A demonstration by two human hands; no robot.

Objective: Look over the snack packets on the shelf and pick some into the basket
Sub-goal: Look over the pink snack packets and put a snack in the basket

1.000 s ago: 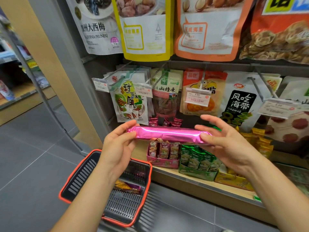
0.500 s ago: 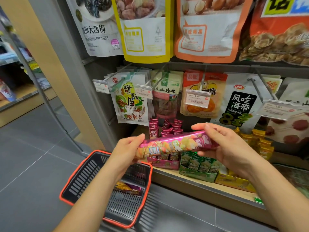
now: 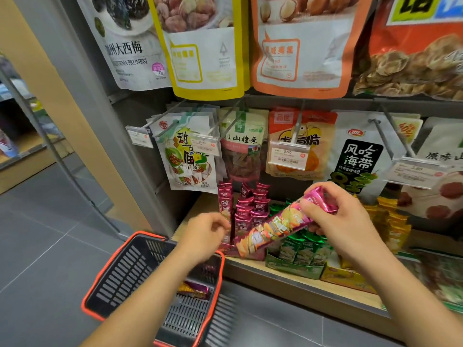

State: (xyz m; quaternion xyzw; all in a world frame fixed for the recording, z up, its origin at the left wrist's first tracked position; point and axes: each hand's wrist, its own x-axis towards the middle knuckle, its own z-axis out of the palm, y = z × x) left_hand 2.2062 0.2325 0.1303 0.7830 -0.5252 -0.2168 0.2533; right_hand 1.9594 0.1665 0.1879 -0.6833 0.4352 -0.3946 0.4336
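**One long packet in my right hand, basket below**

My right hand (image 3: 343, 221) gripped the long pink snack packet (image 3: 278, 224) by its upper end, fingers curled round it. The packet slanted down to the left, its lower end in front of the pink display box (image 3: 246, 209) on the shelf (image 3: 283, 274). My left hand (image 3: 204, 236) hung near that lower end without touching it, fingers loosely curled on nothing.

The basket (image 3: 110, 271) sat low beneath my left forearm, which hid part of its inside. I could see one packet (image 3: 194, 290) in it. Blur smeared the long packet's print.

Three display boxes stood on the shelf: pink, green (image 3: 298, 251) and yellow (image 3: 343, 276). Four large pouches (image 3: 205, 58) hung above, cut off at the top.
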